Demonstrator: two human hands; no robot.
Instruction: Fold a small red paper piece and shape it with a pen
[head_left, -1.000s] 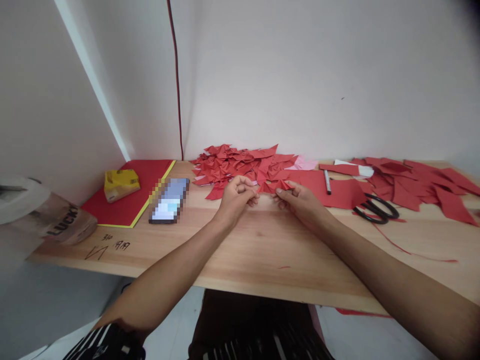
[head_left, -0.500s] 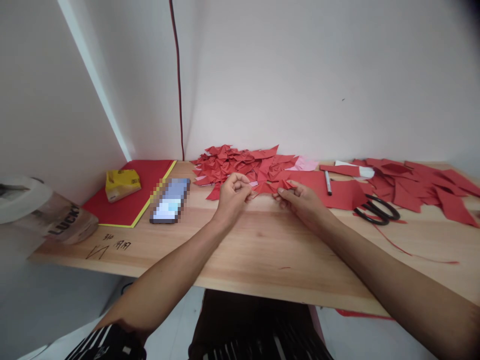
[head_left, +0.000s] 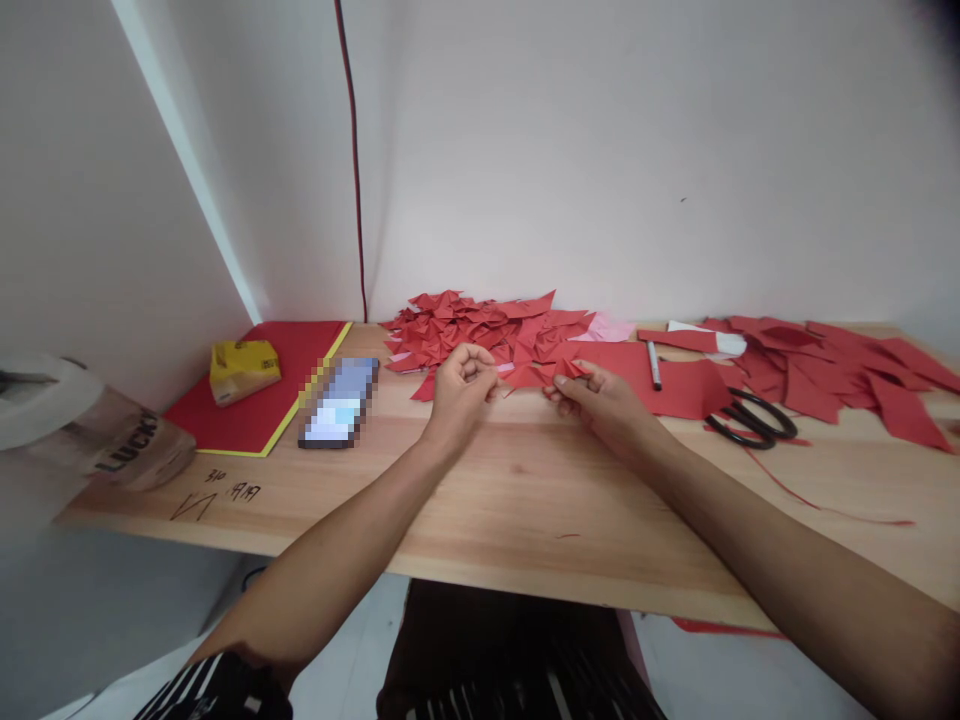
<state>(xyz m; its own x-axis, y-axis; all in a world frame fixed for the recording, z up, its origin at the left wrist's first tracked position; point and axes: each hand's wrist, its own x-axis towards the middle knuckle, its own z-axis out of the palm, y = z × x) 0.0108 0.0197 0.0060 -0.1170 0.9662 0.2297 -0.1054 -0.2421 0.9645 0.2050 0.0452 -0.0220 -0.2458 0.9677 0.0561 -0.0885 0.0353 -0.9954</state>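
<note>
Both my hands meet over the middle of the wooden table [head_left: 525,510], pinching a small folded piece of red paper [head_left: 534,375] between them. My left hand [head_left: 459,388] is curled, its fingertips closed on the piece's left end. My right hand [head_left: 600,400] grips the right end with thumb and fingers pressed together. Just behind the hands lies a heap of folded red paper pieces [head_left: 487,330].
A phone [head_left: 339,400] lies left of my hands, beside a red folder [head_left: 262,380] carrying a yellow pack [head_left: 244,365]. To the right are a marker [head_left: 654,362], black scissors [head_left: 750,420] and red paper sheets [head_left: 825,370]. A bagged object [head_left: 112,445] sits far left. Walls close the back and left.
My left hand has shifted slightly left and down while still pinching the red piece. The right hand has hardly moved.
</note>
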